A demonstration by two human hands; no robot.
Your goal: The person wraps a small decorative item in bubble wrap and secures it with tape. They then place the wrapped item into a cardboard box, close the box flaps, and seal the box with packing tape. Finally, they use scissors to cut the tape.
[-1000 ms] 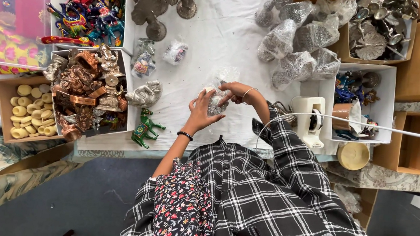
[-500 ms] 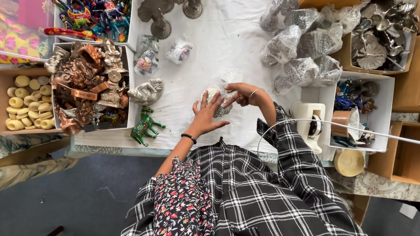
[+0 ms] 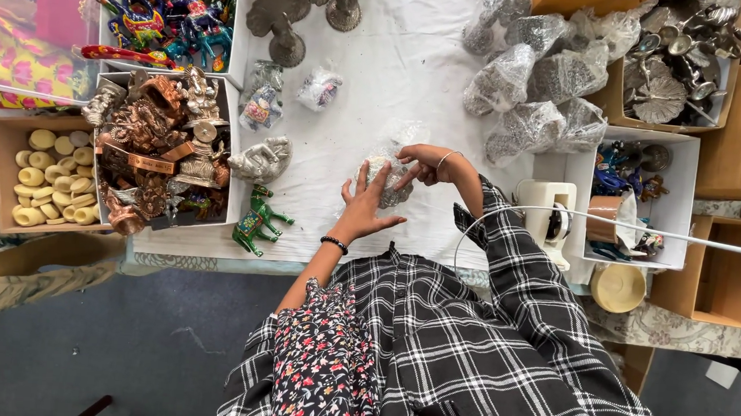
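1. Both hands on one small silver figure in a clear plastic bag (image 3: 387, 176), resting on the white-covered surface (image 3: 415, 72).
2. Left hand (image 3: 364, 206): fingers spread flat against the bag's near-left side, pressing rather than clenched. Black band on the wrist.
3. Right hand (image 3: 424, 162): fingers curled over the bag's top right, pinching the plastic. Thin bangle on the wrist.
4. Left of the hands: bare silver elephant figure (image 3: 261, 160), just beside a green painted horse (image 3: 256, 218); further left a white box of copper and silver figurines (image 3: 159, 154).
5. Right of the hands: white tape dispenser (image 3: 549, 213), near the right forearm.
6. Beyond the hands, up right: a pile of bagged silver pieces (image 3: 535, 89), well apart.
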